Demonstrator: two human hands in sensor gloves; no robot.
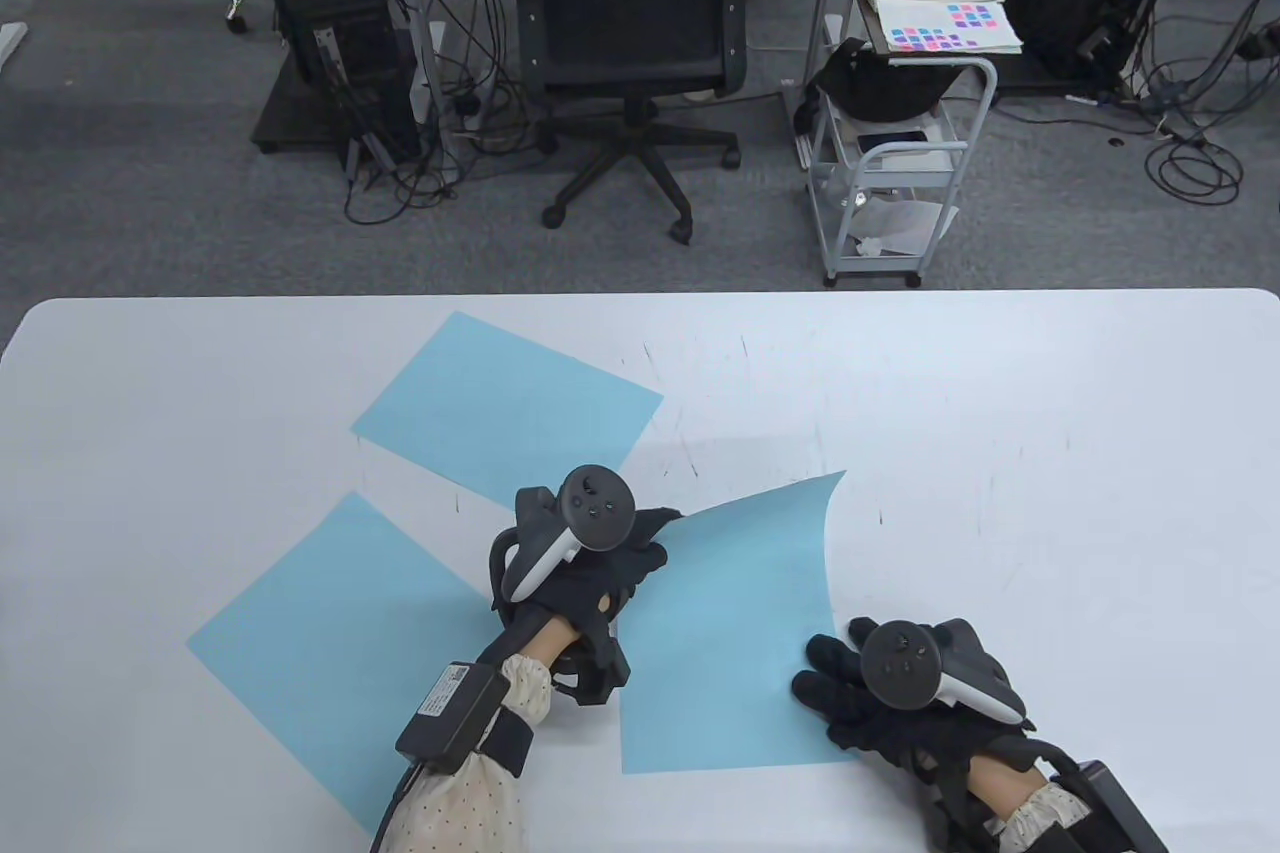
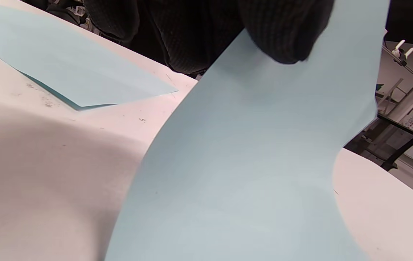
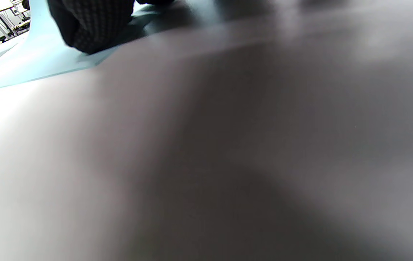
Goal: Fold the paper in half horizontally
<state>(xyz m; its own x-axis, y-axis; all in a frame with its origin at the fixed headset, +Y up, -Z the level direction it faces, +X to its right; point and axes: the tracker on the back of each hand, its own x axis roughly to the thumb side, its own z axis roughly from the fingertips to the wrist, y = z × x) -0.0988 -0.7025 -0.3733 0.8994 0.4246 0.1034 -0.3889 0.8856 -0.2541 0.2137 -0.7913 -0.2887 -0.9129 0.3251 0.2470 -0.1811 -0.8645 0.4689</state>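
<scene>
- Three sheets of blue paper on the table: one at the far side, one at the near left, one at the near middle.
- Two gloved hands: left, right.
- One white table.
- One office chair.
- One small cart.

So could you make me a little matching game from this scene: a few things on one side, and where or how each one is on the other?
Things:
1. left hand
2. right hand
3. lifted blue sheet
4. far blue sheet

States:
A. lies flat on the table, touched by nobody
B. pinches the far left corner of a sheet and raises it
C. rests with flat fingers on a sheet's near right edge
D. far edge curls up off the table, near part still down

Pairs: 1-B, 2-C, 3-D, 4-A
</scene>
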